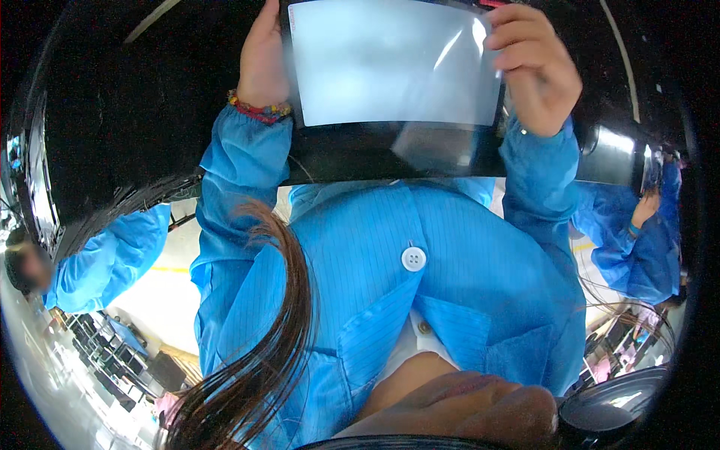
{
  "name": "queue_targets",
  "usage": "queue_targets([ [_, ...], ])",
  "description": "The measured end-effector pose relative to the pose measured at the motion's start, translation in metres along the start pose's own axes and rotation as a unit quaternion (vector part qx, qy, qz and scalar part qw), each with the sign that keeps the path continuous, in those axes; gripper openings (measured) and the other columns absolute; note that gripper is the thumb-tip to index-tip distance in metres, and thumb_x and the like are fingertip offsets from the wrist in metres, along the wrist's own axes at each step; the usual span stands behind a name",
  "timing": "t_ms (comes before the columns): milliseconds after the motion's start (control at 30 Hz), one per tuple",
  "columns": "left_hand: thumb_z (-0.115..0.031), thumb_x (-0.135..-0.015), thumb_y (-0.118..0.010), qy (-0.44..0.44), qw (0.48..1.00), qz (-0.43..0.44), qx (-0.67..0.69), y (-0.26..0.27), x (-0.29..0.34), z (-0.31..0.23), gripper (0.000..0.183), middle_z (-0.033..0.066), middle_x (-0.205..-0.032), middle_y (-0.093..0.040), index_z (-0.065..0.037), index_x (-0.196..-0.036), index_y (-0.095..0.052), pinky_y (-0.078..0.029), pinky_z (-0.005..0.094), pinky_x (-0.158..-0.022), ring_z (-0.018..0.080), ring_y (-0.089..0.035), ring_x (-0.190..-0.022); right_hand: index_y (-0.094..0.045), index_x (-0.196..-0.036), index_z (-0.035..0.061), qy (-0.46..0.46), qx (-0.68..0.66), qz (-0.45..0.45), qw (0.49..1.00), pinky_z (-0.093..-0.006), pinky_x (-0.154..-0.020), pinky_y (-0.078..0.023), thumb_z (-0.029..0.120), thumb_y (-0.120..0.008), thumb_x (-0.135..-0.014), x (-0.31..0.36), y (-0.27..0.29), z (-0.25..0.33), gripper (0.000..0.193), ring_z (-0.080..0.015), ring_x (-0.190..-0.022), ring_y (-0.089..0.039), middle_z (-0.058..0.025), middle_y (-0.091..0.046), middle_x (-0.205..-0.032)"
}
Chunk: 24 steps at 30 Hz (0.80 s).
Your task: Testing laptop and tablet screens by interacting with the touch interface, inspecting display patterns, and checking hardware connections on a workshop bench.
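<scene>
A bright, pale, glossy rectangular sheet (375, 67) with rounded corners lies before me at the top of the head view, over a black surface. Streaks of glare cross its right part. My right hand (536, 71) has its fingers curled onto the sheet's right edge, the fingertips against it. Along the left edge stands my left hand (262, 64), upright and close against the border; its fingers run out of the picture, so its grip is hidden. Below the sheet's lower edge shows a faint see-through patch (435, 148), either film or a reflection.
The black work surface (345, 161) has its near edge in front of my chest. A small red thing (492, 4) shows above my right fingers. People in blue work clothes are at the left (112, 259) and right (637, 240). Long hair (289, 292) hangs over my front.
</scene>
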<state>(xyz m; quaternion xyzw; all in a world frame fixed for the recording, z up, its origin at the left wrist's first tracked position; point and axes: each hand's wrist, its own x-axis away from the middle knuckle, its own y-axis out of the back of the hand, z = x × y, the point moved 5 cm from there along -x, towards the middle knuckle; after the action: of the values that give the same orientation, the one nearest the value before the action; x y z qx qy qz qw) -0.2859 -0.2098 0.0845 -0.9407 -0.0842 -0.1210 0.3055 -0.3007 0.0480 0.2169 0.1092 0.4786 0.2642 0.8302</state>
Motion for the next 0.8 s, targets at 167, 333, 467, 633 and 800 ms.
queue_targets([
  [167,-0.038,-0.096,-0.032,-0.012,1.0,0.026,0.004,0.012,-0.004,0.001,0.045,0.0117,-0.109,-0.061,-0.004,-0.117,-0.053,-0.047,0.0356,-0.087,0.0232,-0.06,-0.097,-0.063,-0.084,0.0098,0.058,0.224,0.145,0.962,-0.0351,-0.072,-0.046,0.011,-0.067,-0.067,0.014,-0.053,0.033,0.018,-0.0238,-0.086,-0.057,-0.0029,-0.059,-0.089],
  [333,-0.038,-0.096,-0.032,-0.019,0.999,-0.01,-0.029,0.003,-0.004,0.002,0.045,0.0115,-0.108,-0.061,-0.005,-0.116,-0.054,-0.046,0.0363,-0.088,0.0232,-0.06,-0.098,-0.059,-0.103,0.0128,-0.003,0.226,0.237,0.945,-0.0285,-0.06,-0.049,0.012,-0.063,-0.066,0.034,-0.093,0.033,0.038,-0.0169,-0.079,-0.058,-0.0002,-0.059,-0.106],
  [467,-0.043,-0.095,-0.031,0.022,0.992,0.111,0.051,0.003,-0.006,0.004,0.051,0.0132,-0.116,-0.057,-0.004,-0.121,-0.05,-0.043,0.0388,-0.093,0.0262,-0.056,-0.104,-0.051,-0.122,0.025,-0.013,0.274,0.137,0.952,-0.0311,-0.079,-0.05,0.015,-0.065,-0.067,0.012,-0.091,0.025,0.057,-0.0232,-0.102,-0.056,-0.0031,-0.049,-0.127],
  [633,-0.048,-0.093,-0.028,0.123,0.93,0.283,0.201,-0.004,-0.005,0.009,0.057,0.0144,-0.123,-0.053,-0.005,-0.126,-0.046,-0.04,0.0418,-0.096,0.0293,-0.053,-0.11,-0.051,-0.119,0.0202,0.065,0.326,0.029,0.943,-0.0408,-0.091,-0.041,0.019,-0.068,-0.07,0.001,-0.087,0.003,0.052,-0.0304,-0.11,-0.047,-0.0077,-0.045,-0.124],
  [800,-0.049,-0.094,-0.028,0.123,0.939,0.262,0.185,0.001,-0.008,0.01,0.057,0.0143,-0.123,-0.053,-0.006,-0.126,-0.046,-0.039,0.0432,-0.096,0.0294,-0.052,-0.11,-0.047,-0.126,0.0255,-0.079,0.352,0.182,0.915,-0.0463,-0.104,-0.028,0.019,-0.069,-0.07,0.028,-0.089,-0.001,0.061,-0.0304,-0.128,-0.03,-0.0047,-0.035,-0.139],
])
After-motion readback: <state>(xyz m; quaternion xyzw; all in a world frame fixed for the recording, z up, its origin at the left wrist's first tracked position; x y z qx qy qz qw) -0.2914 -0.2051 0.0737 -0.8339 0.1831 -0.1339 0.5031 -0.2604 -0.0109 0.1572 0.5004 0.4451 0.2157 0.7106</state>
